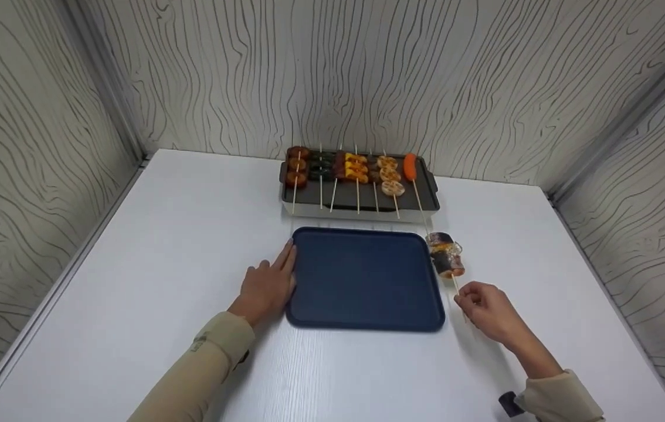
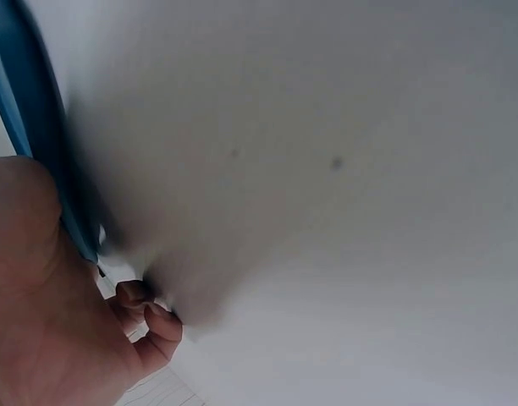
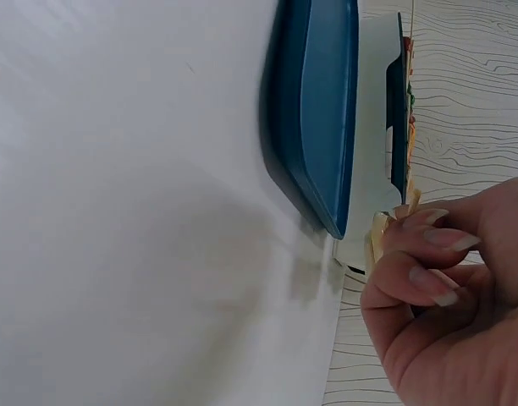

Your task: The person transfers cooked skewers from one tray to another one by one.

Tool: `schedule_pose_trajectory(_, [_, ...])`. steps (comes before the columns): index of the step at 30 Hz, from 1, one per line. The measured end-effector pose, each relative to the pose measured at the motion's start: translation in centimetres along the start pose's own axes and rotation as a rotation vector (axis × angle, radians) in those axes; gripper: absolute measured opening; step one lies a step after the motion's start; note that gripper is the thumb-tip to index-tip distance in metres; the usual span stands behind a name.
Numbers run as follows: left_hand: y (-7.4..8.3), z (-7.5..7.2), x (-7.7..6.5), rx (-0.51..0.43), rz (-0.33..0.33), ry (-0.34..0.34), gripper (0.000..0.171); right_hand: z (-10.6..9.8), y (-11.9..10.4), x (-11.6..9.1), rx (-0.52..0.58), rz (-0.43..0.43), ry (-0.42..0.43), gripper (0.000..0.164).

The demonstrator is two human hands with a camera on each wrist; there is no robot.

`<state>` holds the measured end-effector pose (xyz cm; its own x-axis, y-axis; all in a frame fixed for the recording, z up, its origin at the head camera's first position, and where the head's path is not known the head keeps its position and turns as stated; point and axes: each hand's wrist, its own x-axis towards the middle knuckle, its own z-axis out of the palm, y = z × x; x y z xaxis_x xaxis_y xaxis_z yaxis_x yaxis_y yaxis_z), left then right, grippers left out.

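Observation:
My right hand (image 1: pixel 485 308) pinches the wooden stick of a food skewer (image 1: pixel 445 258) with thumb and fingers. Thick chunks with dark skin and a shiny yellowish part are threaded on it, overlapping the right rim of a blue tray (image 1: pixel 367 278) in the head view. Curled fingers (image 3: pixel 424 283) show around the stick's pale end in the right wrist view. My left hand (image 1: pixel 268 287) rests along the tray's left side, fingers extended forward by the rim. In the left wrist view, its other fingers (image 2: pixel 162 330) bend loosely near the white surface.
Behind the tray stands a grill (image 1: pixel 332 196) bearing several skewers, among them an orange sausage (image 1: pixel 410 167) whose stick reaches forward past the grill's edge. Patterned panels (image 1: pixel 332 76) enclose the white table (image 1: pixel 192 234) at the back and sides.

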<state>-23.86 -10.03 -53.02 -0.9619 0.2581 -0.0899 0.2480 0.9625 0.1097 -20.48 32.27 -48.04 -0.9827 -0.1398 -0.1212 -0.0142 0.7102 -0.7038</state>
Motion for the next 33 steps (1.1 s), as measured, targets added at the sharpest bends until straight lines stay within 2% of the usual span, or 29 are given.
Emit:
schedule_pose_trajectory(19, [0.1, -0.4, -0.4, -0.047, -0.002, 0.005, 0.059, 3.0, 0.0, -0.1, -0.03, 0.01, -0.035, 0.006])
schedule_pose_trajectory(26, [0.2, -0.5, -0.3, -0.042, -0.005, 0.0, 0.059, 3.4, 0.0, 0.0, -0.01, 0.009, -0.074, 0.009])
schedule_pose_trajectory(33, [0.2, -0.6, -0.3, -0.021, -0.01, 0.0, 0.058, 3.8, -0.2, 0.1, -0.041, 0.04, -0.027, 0.008])
